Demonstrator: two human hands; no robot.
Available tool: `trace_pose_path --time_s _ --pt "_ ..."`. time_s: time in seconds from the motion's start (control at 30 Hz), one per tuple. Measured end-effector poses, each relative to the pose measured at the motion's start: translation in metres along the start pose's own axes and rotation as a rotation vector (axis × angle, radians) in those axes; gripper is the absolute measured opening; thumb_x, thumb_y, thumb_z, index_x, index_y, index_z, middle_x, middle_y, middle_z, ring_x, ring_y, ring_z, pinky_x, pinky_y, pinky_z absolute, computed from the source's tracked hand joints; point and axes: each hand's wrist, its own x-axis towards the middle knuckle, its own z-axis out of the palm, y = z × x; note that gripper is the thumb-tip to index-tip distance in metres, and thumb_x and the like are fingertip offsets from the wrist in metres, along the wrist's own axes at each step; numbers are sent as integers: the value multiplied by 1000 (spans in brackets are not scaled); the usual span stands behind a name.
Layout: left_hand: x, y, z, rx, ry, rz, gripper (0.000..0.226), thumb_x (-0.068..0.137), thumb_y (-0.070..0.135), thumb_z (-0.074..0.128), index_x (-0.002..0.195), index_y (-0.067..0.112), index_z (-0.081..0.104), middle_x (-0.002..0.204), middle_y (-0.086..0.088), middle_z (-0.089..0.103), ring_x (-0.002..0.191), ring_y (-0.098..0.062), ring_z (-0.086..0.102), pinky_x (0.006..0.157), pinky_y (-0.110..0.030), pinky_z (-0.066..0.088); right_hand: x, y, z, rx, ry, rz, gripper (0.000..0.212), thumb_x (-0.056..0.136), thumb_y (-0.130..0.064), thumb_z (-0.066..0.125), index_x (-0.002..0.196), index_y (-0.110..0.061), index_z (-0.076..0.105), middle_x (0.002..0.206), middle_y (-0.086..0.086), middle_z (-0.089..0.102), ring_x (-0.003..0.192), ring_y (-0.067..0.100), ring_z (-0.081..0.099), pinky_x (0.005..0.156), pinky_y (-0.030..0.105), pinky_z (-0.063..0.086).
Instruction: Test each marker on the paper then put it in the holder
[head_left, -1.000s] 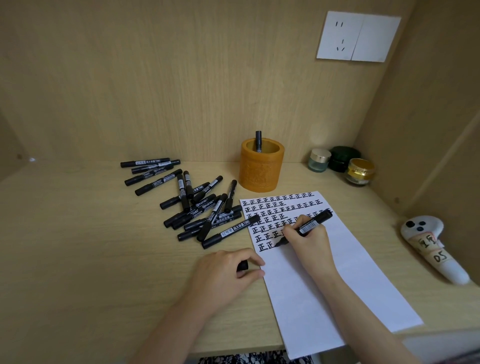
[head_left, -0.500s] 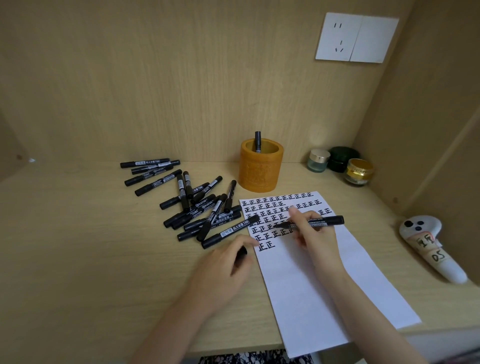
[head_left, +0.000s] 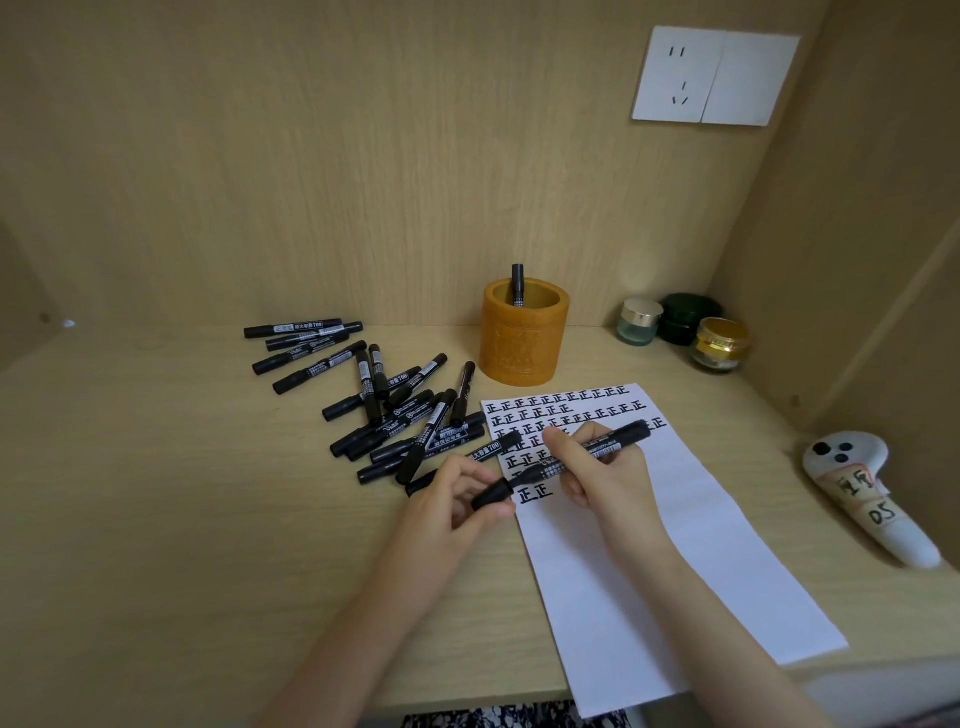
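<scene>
We see the worktop (head_left: 156, 519) bearing the paper (head_left: 649, 571) toward its front edge, the holder (head_left: 522, 348) behind it near the back edge, and over the paper's left edge the right hand (head_left: 608, 483), fingers wrapped round the marker (head_left: 618, 439), beside the left hand (head_left: 447, 509), fingers pinching the cap (head_left: 491, 493) at its tip.

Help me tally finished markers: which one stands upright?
The marker inside the orange holder; the pile lies flat on the desk, and the held marker is slanted.

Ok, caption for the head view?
Left hand holds cap at tip of marker gripped by right hand, over paper.
</scene>
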Motion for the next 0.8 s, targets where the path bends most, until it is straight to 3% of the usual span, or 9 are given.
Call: trace_pose_path --time_s 0.1,0.27,0.4,0.6,0.73,0.8 --pt "0 1 -1 -8 8 3 23 79 26 71 92 31 53 88 22 67 72 -1 59 75 -25 49 0 3 2 -38 -29 -10 36 88 -8 67 59 -12 45 40 -5 37 37 9 31 42 18 28" --pt "-1 3 1 -16 4 30 19 81 23 69 87 31 53 87 31 64 68 4 56 72 -22 46 -4 7 11 -60 -58 -34 37 88 -4 65 57 -8 45 39 -3 37 37 10 31 42 18 29" --pt "-2 3 0 -39 21 71 17 81 22 68 84 31 53 90 23 68 82 -4 65 81 -33 51 -4 7 16 -58 -50 -60 35 87 1 64 58 -6 45 40 -3 38 38 11 33 43 18 29" --pt "-3 5 0 -58 37 97 15 83 19 65 85 28 54 84 16 72 83 -8 67 84 -42 50 -4 10 18 -59 -60 -67 39 85 3 65 54 -8 44 39 -11 40 37 4 36 43 15 31" --pt "-2 8 0 -30 44 105 9 87 25 61 94 26 56 82 14 71 80 -7 66 84 -41 51 -4 1 14 -33 -75 28 36 86 -18 69 57 -16 48 40 -15 44 38 -1 41 45 8 31" --pt "-2 8 0 -9 63 98 8 87 29 60 94 30 57 83 15 69 77 -9 65 77 -34 51 1 1 6 -52 9 55 26 79 -37 72 72 -16 57 55 -14 55 53 -1 50 55 11 37"
